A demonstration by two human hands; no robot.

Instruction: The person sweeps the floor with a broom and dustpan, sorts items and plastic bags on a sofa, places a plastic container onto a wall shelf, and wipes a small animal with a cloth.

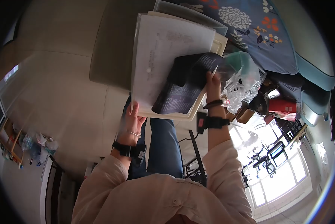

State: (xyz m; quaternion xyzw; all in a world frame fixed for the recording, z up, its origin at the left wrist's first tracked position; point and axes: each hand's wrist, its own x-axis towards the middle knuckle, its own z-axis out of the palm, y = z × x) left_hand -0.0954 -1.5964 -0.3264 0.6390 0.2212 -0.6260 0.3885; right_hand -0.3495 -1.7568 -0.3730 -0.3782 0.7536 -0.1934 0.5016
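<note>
My left hand (133,114) grips the near left corner of a white printed sheet (156,56) that seems to lie in a clear plastic sleeve, its thumb on top. Beneath the sheet shows the rim of a cream tray or lid (191,114). A dark sheet with rows of small pale print (178,95) lies bent over the right part of the white sheet. My right hand (213,84) pinches the right edge of this dark sheet, fingers closed, with a thin white edge showing by the thumb. The print is too small to read.
Beyond the papers is a clear plastic box edge (190,15). A grey-blue floral cloth (249,33) covers furniture at the far right. Clear plastic bags (242,82) and a red box (283,108) lie to the right. A brown-grey block-like surface (109,48) stands left of the papers.
</note>
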